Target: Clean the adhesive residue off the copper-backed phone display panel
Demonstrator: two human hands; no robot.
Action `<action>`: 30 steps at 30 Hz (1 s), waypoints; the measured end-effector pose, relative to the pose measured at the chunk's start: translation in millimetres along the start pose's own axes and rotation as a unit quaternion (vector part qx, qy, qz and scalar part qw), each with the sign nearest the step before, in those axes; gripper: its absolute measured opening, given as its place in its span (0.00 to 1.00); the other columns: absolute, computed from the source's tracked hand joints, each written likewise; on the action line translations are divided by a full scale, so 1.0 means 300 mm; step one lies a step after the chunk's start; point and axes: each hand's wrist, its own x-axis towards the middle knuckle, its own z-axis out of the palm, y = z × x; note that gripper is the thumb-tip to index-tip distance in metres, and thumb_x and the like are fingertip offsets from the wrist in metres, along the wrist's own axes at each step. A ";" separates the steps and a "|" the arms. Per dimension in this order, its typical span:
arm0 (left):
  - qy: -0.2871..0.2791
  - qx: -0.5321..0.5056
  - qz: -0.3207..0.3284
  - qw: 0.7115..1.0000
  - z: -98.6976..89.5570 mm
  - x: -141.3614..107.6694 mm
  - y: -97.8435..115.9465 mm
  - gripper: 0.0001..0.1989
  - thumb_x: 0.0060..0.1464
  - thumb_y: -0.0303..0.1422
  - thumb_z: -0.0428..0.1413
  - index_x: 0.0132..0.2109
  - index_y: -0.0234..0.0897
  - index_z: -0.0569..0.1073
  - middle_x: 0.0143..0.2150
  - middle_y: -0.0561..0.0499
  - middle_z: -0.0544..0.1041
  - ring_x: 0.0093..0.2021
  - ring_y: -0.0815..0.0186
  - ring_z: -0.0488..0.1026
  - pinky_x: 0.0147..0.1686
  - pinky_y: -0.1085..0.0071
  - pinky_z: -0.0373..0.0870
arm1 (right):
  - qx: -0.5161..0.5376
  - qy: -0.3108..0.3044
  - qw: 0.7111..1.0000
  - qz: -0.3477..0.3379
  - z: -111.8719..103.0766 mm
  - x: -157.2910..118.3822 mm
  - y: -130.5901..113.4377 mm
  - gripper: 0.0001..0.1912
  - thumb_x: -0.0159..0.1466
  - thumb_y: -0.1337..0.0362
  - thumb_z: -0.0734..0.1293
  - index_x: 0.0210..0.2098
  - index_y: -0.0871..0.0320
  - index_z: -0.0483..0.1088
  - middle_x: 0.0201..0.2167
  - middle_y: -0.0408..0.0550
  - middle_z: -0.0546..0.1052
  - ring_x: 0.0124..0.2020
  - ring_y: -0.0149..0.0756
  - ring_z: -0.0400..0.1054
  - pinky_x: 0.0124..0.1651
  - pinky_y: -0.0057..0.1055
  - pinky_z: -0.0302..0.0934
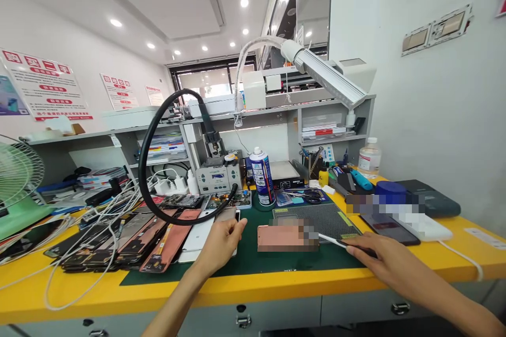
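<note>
A copper-pink phone panel lies on the green mat, its right part blurred by pixels. My right hand is closed around a slim tool with a pale shaft and a darker handle. The tool's tip points left, by the panel's right end; contact is not clear. To the left of the panel, my left hand has its fingers curled in, so whatever they may hold is hidden. It is above white phones on the mat.
Piled phone screens and tangled white cables lie at left. A black hose loops from the soldering station. A spray can stands behind the panel. A dark phone lies at right.
</note>
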 end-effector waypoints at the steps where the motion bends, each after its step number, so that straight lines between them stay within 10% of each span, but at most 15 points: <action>1: -0.012 0.022 0.012 1.000 0.003 0.002 -0.001 0.26 0.65 0.53 0.46 0.25 0.39 0.66 0.19 0.54 0.68 0.21 0.67 0.66 0.25 0.70 0.60 | 0.000 0.002 1.000 0.004 0.001 0.001 -0.004 0.24 0.71 0.51 0.56 0.51 0.52 0.80 0.51 0.52 0.82 0.51 0.56 0.76 0.53 0.49 0.70; 4: -0.070 0.074 0.047 0.994 0.008 0.017 0.005 0.19 0.64 0.47 0.49 0.46 0.39 0.75 0.39 0.47 0.80 0.37 0.59 0.76 0.38 0.66 0.69 | 0.003 0.005 1.000 0.010 -0.001 0.008 -0.020 0.24 0.71 0.52 0.56 0.50 0.53 0.80 0.50 0.53 0.82 0.51 0.57 0.77 0.52 0.50 0.70; 8: -0.155 0.129 0.068 0.977 0.010 0.054 0.019 0.39 0.47 0.48 0.65 0.64 0.40 0.68 0.64 0.42 0.70 0.63 0.46 0.67 0.59 0.56 0.64 | 0.007 0.002 1.000 -0.003 -0.018 0.008 -0.026 0.21 0.71 0.53 0.58 0.50 0.51 0.80 0.51 0.50 0.82 0.51 0.53 0.77 0.51 0.44 0.71; 30: -0.231 0.155 0.056 0.959 0.036 0.102 -0.012 0.37 0.57 0.44 0.60 0.69 0.52 0.56 0.67 0.49 0.65 0.66 0.52 0.63 0.64 0.54 0.62 | 0.008 0.003 1.000 -0.005 -0.004 0.065 0.066 0.20 0.72 0.51 0.61 0.55 0.47 0.77 0.49 0.48 0.82 0.51 0.51 0.76 0.44 0.37 0.74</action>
